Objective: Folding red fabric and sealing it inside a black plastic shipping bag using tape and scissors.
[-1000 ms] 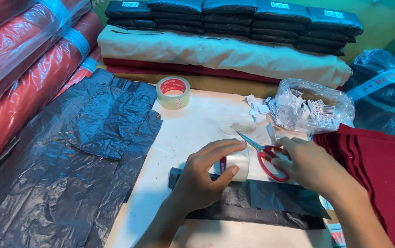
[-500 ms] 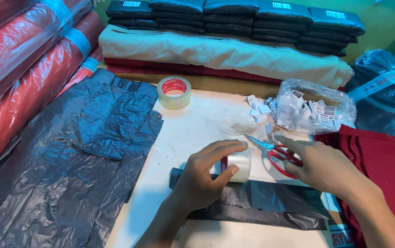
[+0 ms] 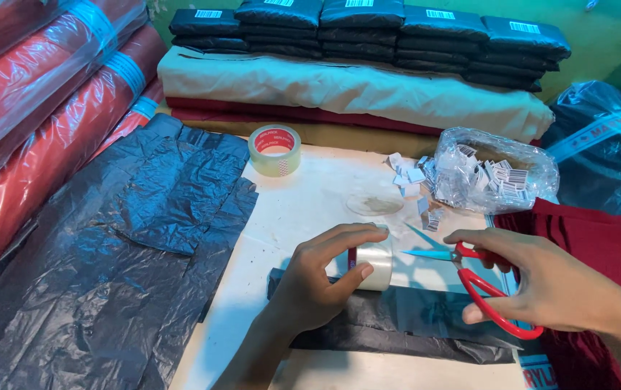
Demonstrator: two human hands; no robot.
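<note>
The left hand [image 3: 318, 285] has its grip clamped on a small roll of clear sticky tape [image 3: 374, 266]. The thumb presses the roll from below and the fingers curl over its top. The roll stands on a flat, folded black plastic parcel [image 3: 404, 325] that lies on the white desk [image 3: 303, 202]. The right hand [image 3: 552, 285] has its grip closed through the red handles of the scissors [image 3: 480, 278]. The two thin blades stand a little apart and point to 9 o'clock, at the roll, but they do not touch it yet.

To do this cut well, the left hand should hold the roll steady and keep the tape pulled tight. The blades should meet the tape straight across, just beside the roll, so that the end comes off clean. The left thumb sits close to the blades, so it should stay out of their way. The parcel should stay flat so the tape does not wrinkle.

At 12 o'clock from the left hand, well apart, a bigger roll of tape with a red core [image 3: 274, 149] lies flat. At 1 o'clock a clear plastic bag of small white paper labels [image 3: 494, 173] rests on the desk. Loose black plastic bags [image 3: 130, 245] lie spread out at 9 o'clock.
</note>
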